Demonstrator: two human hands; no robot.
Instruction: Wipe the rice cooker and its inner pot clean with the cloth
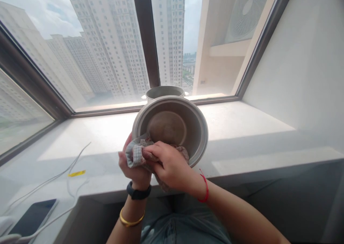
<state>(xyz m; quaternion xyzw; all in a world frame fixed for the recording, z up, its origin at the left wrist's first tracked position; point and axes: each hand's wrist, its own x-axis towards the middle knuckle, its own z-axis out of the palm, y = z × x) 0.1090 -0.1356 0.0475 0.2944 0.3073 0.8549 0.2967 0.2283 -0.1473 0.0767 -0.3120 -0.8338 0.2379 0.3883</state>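
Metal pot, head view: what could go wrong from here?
1. Slip: the metal pot is tipped toward the person, near the front edge of the ledge; the cloth partly hides how the left hand grips, so a weak hold could drop it.
2. Knock: the second pot is just behind; a backward push might bump it.
3. Snag: tugging the patterned cloth in the right hand could shift the metal pot.

Pot (195,129): brown-grey inside, paler grey rim. Rear pot (165,91): grey. Cloth (138,155): pale grey check, brownish patches elsewhere. Wristband (138,192): black. Bangle (131,223): gold. Bracelet (206,190): bright red. Phone (33,219): black screen, pale edge. Tape (76,173): yellow. Sill (242,143): white, banded with grey shadow. Window frame (146,32): dark brown. Trousers (185,228): faded blue-grey. Towers (115,39): pale beige, dark grid pattern.
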